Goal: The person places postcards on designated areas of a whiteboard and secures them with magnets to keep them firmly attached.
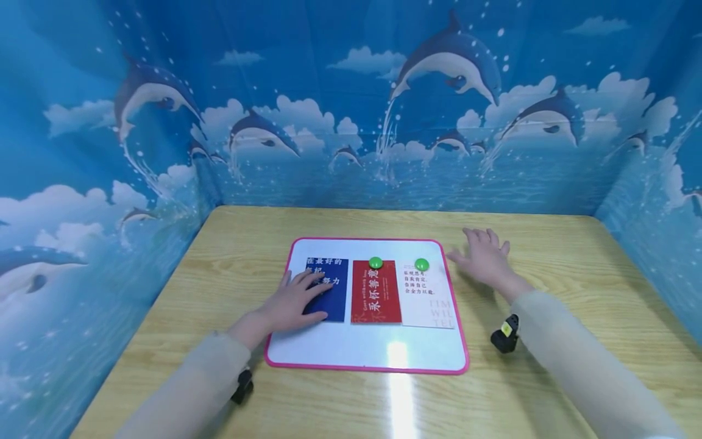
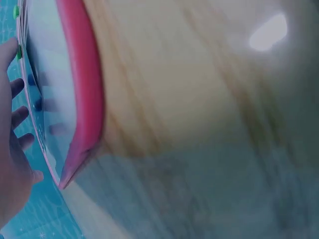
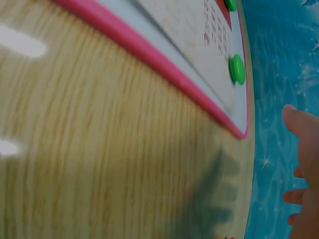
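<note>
A small whiteboard (image 1: 351, 350) with a pink rim lies flat on the table. In a row on it are a dark blue card (image 1: 336, 310), a red card (image 1: 390, 305) and a white card (image 1: 419, 311), all printed with characters. One round green magnet (image 1: 375, 263) sits on the red card's top edge, another green magnet (image 1: 421, 264) on the white card's. My left hand (image 1: 290, 303), fingers spread, overlaps the blue card and hides part of it. Off the board's right side, my right hand (image 1: 485, 259) hovers over the table with loosely spread fingers and holds nothing.
Wood-patterned table (image 1: 219, 274) surrounds the board, with a bright light reflection in front. A blue curtain (image 1: 329, 171) printed with dolphins closes off the back and both sides. Small black devices are strapped under both wrists, including the right wrist device (image 1: 504, 335).
</note>
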`<state>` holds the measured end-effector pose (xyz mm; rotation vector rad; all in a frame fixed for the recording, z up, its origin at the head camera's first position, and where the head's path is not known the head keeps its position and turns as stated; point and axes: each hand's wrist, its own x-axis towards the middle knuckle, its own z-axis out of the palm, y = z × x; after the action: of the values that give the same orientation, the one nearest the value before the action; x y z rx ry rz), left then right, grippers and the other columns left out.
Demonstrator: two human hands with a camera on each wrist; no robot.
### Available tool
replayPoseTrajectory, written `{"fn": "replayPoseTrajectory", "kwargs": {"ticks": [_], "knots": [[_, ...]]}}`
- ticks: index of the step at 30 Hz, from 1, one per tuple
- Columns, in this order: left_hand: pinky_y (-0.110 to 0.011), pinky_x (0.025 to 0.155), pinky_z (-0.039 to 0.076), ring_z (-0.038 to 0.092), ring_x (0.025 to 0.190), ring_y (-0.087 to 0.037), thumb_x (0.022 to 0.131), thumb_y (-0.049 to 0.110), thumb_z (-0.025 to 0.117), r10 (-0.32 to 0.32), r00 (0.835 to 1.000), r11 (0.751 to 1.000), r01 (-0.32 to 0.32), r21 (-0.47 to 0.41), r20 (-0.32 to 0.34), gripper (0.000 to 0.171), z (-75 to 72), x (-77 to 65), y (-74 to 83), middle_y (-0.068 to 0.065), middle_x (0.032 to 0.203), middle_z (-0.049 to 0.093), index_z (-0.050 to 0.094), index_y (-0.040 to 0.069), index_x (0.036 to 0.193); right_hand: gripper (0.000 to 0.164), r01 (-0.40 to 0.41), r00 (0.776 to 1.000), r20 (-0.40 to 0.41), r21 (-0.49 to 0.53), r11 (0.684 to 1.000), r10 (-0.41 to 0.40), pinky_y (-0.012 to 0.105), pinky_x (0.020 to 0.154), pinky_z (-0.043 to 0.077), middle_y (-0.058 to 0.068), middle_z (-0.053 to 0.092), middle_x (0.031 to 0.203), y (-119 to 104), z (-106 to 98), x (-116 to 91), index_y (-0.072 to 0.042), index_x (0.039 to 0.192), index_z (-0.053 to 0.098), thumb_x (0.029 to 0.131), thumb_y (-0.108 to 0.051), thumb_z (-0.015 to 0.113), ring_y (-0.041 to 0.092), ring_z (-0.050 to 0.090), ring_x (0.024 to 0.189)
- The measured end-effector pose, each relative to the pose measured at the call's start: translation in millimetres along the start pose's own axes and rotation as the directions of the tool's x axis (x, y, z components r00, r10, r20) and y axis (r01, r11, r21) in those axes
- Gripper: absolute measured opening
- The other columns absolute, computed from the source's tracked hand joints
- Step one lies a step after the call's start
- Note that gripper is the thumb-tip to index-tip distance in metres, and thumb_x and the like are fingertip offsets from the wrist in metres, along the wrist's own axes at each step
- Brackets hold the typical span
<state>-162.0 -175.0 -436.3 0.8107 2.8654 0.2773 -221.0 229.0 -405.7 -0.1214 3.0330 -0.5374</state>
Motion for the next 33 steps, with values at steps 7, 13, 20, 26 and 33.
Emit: {"fn": "replayPoseTrajectory", "kwargs": {"ticks": [7,13,20,26,33], "knots": [[-0.063,0.112,0.012,0.023,0.141,-0.035,0.087,0.052,0.056,-0.032,0.999,0.999,0.033,-0.027,0.028,0.065,2.5,0.9,1.0,-0.007,0.151,0.032,0.038,0.025,0.143,0.091,-0.046,0.999,0.019,-0.03,0.998,0.047,0.077,0.099,-0.003,0.037,0.02,0.144,27,-1,1,0.005,0.145,0.02,0.086,-0.054,0.057,0.058,0.005,0.133],[-0.063,0.112,0.009,0.023,0.141,-0.035,0.088,0.052,0.056,-0.042,0.998,0.998,0.044,-0.045,0.035,0.065,2.3,1.6,0.3,-0.007,0.151,0.032,0.038,0.025,0.144,0.09,-0.071,0.997,0.03,-0.04,0.997,0.072,0.079,0.097,-0.002,0.038,0.019,0.142,44,-5,-1,0.007,0.144,0.021,0.085,-0.05,0.059,0.059,0.005,0.132],[-0.064,0.112,0.011,0.023,0.141,-0.034,0.086,0.051,0.059,-0.053,0.999,0.997,0.053,-0.064,-0.001,0.066,-1.1,1.4,-1.8,-0.008,0.151,0.032,0.04,0.022,0.143,0.085,-0.11,0.993,0.028,-0.065,0.992,0.112,0.08,0.095,0.001,0.04,0.021,0.139,59,-8,-1,0.009,0.139,0.03,0.085,-0.049,0.061,0.06,0.007,0.129],[-0.064,0.112,0.01,0.026,0.139,-0.034,0.083,0.052,0.063,-0.035,0.997,0.999,0.032,-0.038,-0.065,0.066,-6.0,-0.1,-1.6,-0.007,0.147,0.038,0.046,0.021,0.139,0.083,-0.144,0.989,0.028,-0.083,0.986,0.147,0.081,0.093,0.001,0.042,0.02,0.137,75,-7,0,0.011,0.135,0.035,0.084,-0.05,0.061,0.062,0.007,0.127],[-0.065,0.111,0.01,0.029,0.139,-0.033,0.085,0.055,0.058,-0.01,1.0,0.999,0.011,0.035,-0.024,0.064,-1.2,-1.9,-2.4,-0.004,0.146,0.041,0.047,0.023,0.138,0.079,-0.18,0.983,0.031,-0.085,0.98,0.183,0.081,0.093,0.001,0.043,0.022,0.135,81,-5,-2,0.013,0.13,0.04,0.085,-0.049,0.059,0.062,0.008,0.126]]}}
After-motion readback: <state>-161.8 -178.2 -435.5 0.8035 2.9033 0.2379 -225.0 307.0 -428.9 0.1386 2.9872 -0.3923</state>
